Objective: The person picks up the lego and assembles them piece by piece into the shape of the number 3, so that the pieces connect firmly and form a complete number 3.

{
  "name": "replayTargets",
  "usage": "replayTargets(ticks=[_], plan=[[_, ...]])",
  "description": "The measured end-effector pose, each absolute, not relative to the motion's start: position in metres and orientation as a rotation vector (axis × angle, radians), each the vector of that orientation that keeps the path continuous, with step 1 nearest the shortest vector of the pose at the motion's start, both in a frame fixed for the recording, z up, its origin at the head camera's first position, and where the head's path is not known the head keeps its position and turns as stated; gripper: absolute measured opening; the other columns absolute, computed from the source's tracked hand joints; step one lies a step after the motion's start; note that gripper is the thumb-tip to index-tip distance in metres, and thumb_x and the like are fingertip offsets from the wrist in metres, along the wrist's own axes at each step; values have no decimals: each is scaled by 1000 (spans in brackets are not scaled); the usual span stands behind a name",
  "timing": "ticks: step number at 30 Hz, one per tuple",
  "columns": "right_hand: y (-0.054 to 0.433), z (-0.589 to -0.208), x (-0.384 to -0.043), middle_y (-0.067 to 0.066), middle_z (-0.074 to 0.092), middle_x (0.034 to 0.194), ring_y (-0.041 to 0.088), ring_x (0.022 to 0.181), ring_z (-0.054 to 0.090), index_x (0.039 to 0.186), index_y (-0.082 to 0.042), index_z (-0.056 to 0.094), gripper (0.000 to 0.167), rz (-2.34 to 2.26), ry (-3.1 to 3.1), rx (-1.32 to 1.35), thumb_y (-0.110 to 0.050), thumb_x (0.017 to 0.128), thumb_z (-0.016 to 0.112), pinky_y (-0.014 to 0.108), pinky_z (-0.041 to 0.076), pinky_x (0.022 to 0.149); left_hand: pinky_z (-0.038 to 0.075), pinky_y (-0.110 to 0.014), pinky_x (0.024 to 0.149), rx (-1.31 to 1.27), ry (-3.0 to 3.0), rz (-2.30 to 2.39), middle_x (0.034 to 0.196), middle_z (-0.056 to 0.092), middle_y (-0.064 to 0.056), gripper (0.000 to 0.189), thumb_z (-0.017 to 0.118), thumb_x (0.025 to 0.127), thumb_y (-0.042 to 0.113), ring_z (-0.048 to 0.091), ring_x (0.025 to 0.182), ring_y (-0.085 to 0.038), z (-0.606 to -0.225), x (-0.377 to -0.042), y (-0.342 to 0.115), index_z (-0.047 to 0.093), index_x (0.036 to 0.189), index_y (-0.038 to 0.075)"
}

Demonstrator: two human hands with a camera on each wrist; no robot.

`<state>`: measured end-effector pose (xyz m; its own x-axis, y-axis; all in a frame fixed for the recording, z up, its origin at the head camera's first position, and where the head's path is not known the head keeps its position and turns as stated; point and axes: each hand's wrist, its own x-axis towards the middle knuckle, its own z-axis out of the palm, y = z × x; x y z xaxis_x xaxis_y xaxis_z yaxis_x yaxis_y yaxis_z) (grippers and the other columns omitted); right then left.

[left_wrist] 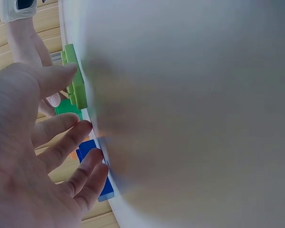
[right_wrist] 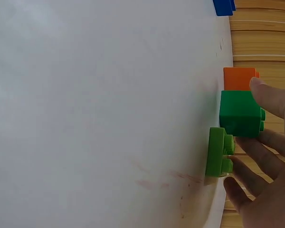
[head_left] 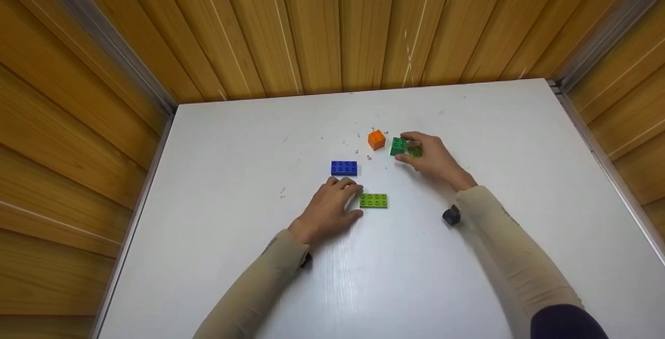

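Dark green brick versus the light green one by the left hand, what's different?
The dark green brick is boxy; the light green brick is longer and flatter. The right hand is around the dark green brick; the left hand, beside the light green brick. Both are studded.

Mid-frame, the white table [head_left: 218, 173] (flecked with debris [head_left: 369, 158]) carries a blue brick [head_left: 344, 168], lime brick [head_left: 373, 201], orange block [head_left: 376, 140], dark-green block [head_left: 398, 146] and light-green block [head_left: 415, 151].

Smooth, studded plastic: lime brick [head_left: 373, 201] beside the left hand [head_left: 328, 208], green block [head_left: 398, 146] at the right hand [head_left: 432, 156]; beneath both, glossy white tabletop [head_left: 234, 147]; beyond them, wood-grained panels [head_left: 358, 27]; behind, matt cloth sleeves [head_left: 519, 253].
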<state>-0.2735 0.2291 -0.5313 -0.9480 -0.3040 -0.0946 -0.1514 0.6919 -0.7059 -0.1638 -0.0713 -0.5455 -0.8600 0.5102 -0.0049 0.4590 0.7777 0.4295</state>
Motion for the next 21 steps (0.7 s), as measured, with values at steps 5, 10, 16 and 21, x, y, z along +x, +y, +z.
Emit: replayTargets(ticks=[5, 10, 16, 21], plan=[[230, -534, -277, 16, 58, 154, 36, 137, 56, 157, -12, 53, 65, -1125, 2689, -321, -38, 101, 76, 58, 43, 119, 50, -39, 108, 770, 2850, 630, 139, 65, 1, 50, 77, 99, 38, 55, 124, -22, -546, -166, -66, 66, 144, 20], [230, -536, -278, 15, 58, 154, 34, 134, 56, 156, -13, 55, 65, -1141, 2684, -286, -41, 101, 76, 56, 44, 118, 51, -37, 102, 756, 2840, 657, 134, 67, 1, 47, 77, 99, 38, 56, 118, -20, -547, -167, -64, 70, 142, 19], [229, -536, -278, 15, 61, 151, 33, 131, 58, 155, -13, 57, 63, -1145, 2686, -287, -39, 101, 75, 56, 45, 117, 53, -36, 100, 731, 2819, 730, 129, 70, 1, 41, 78, 99, 34, 58, 116, -19, -547, -169, -64, 74, 137, 18], [230, -536, -280, 15, 64, 148, 33, 130, 60, 152, -9, 59, 58, -1164, 2683, -299, -34, 102, 75, 56, 47, 116, 54, -36, 103, 689, 2795, 773, 128, 69, 1, 38, 78, 100, 31, 59, 117, -17, -546, -171, -64, 76, 135, 17]])
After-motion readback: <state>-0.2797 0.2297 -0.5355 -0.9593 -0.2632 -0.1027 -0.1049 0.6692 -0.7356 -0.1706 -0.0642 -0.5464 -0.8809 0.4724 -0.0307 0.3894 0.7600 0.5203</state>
